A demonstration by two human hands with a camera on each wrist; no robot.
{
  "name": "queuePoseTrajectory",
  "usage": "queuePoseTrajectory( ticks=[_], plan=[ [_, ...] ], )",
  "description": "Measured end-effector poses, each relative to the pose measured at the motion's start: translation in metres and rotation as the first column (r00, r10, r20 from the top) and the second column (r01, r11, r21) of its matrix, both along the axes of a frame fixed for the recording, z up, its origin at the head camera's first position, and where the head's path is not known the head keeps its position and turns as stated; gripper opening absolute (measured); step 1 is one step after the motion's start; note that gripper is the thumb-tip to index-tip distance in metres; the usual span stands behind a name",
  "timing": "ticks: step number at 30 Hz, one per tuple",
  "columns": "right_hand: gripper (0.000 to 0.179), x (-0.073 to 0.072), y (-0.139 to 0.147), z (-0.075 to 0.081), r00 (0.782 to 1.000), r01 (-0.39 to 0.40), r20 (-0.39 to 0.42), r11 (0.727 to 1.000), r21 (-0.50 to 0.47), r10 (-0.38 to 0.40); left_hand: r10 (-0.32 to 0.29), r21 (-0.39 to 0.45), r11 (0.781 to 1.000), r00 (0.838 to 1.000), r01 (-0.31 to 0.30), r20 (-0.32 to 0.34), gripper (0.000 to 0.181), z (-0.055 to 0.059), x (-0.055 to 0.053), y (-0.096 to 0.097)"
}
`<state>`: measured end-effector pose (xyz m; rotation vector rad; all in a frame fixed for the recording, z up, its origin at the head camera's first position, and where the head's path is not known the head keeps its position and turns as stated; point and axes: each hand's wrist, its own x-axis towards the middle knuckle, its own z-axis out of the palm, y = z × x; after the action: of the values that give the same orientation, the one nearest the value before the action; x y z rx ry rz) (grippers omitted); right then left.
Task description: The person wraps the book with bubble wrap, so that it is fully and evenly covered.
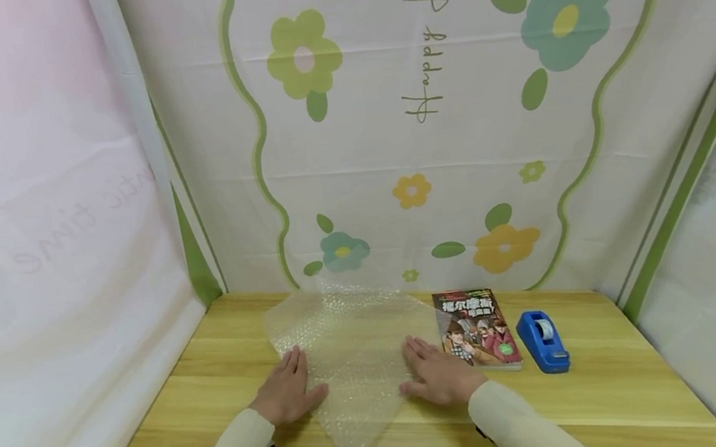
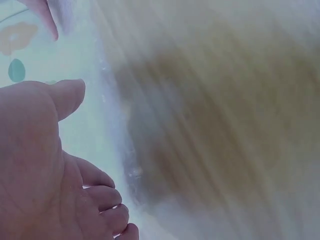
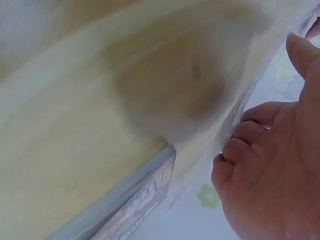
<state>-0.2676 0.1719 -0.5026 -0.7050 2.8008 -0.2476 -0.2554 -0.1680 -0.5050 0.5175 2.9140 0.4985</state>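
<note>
A clear sheet of bubble wrap (image 1: 354,358) lies on the wooden table, turned so that one corner points toward the person. On its left edge rests the left hand (image 1: 287,390), fingers extended and thumb spread inward. The right hand (image 1: 440,374) lies flat over the opposite edge, its fingers also straight. Both palms and fingers show up close in the wrist views, the left hand (image 2: 55,165) and the right hand (image 3: 275,165) each beside the wrap's edge with nothing gripped. Just right of the right hand is a paperback book (image 1: 481,331) with an illustrated cover; the wrap's right corner reaches its edge.
A blue tape dispenser (image 1: 542,342) with a roll of tape stands right of the book. The wooden table (image 1: 619,385) meets a flower-printed fabric wall (image 1: 361,141) at the back, with more fabric panels at left and right.
</note>
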Motion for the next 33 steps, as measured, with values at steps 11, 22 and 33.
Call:
queuePoseTrajectory(
  ticks=[11, 22, 33],
  plan=[
    [0.086, -0.006, 0.042, 0.023, 0.996, 0.084, -0.023, 0.995, -0.062, -0.086, -0.095, -0.021, 0.995, 0.995, 0.094, -0.03, 0.082, 0.021, -0.009, 0.015],
    [0.09, -0.009, 0.093, 0.034, 0.973, 0.228, 0.036, 0.969, -0.093, -0.226, -0.173, 0.089, 0.982, 0.98, 0.165, 0.094, 0.083, 0.045, -0.021, 0.068],
    [0.1, -0.016, 0.137, 0.041, 0.943, 0.332, 0.093, 0.923, -0.193, -0.319, -0.215, 0.338, 0.932, 0.948, 0.128, 0.234, 0.075, 0.062, -0.046, 0.124]
  ],
)
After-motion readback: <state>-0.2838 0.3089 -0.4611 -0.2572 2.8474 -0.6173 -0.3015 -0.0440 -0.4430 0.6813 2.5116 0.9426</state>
